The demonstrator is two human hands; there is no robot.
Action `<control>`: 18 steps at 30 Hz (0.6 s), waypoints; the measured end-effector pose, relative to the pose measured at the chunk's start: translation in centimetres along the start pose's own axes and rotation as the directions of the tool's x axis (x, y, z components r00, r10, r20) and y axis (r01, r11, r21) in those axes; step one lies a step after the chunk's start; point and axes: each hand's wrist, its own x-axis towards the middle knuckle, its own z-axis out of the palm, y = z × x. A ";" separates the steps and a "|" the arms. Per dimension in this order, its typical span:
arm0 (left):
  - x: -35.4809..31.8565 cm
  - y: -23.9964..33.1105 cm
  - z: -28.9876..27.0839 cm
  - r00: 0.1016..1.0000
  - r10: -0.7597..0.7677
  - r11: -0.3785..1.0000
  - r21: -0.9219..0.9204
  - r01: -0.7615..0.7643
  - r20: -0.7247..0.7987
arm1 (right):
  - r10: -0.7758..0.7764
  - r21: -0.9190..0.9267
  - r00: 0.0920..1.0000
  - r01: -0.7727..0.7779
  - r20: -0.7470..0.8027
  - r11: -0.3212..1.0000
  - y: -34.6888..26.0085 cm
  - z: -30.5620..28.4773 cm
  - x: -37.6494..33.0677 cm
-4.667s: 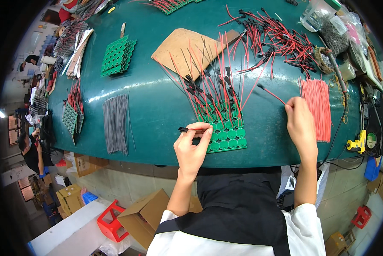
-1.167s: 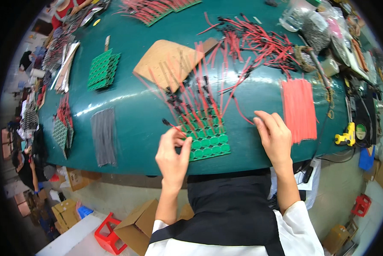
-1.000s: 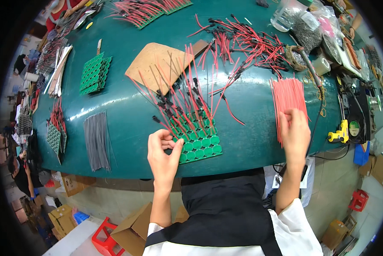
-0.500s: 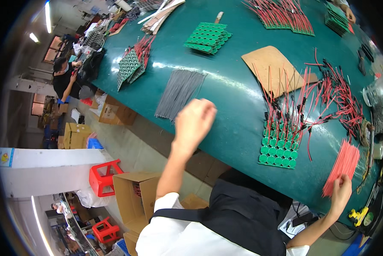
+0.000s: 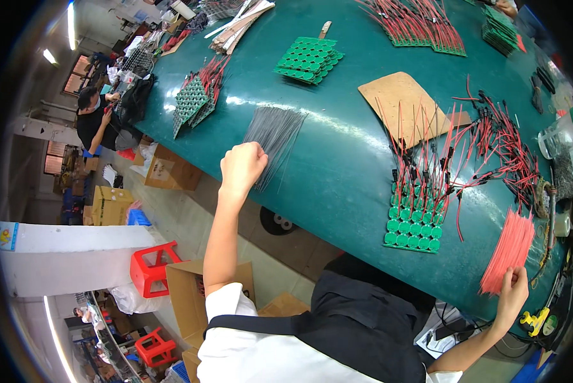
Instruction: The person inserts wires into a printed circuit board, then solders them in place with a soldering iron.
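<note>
My left hand (image 5: 244, 167) is curled into a fist at the near end of a bundle of thin dark grey wires (image 5: 278, 131), covering part of it. Whatever sits in its fingers is hidden. At the right, my right hand (image 5: 514, 288) pinches the near ends of a bundle of straight red wires (image 5: 509, 249) lying on the table. Between the hands lies a green panel of round circuit boards (image 5: 412, 231), with red and black leads rising from its far part.
The green table (image 5: 337, 166) holds a brown board (image 5: 398, 105), a heap of red leads (image 5: 510, 140), stacked green panels (image 5: 309, 60), wired panels (image 5: 194, 102) and a clear jar (image 5: 558, 134). A yellow-handled tool (image 5: 534, 321) lies at the right edge. Cardboard boxes and red stools stand below.
My left hand has moved left onto the near end of the grey wires and closed more tightly; those wires now fan out more to the right. My right hand stays at the red wires.
</note>
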 end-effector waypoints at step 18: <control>-1.8 -2.1 -0.9 0.938 0.046 0.163 -0.929 0.332 0.344 | -0.063 0.633 0.958 0.233 -0.279 0.738 -9.2 4.1 -4.9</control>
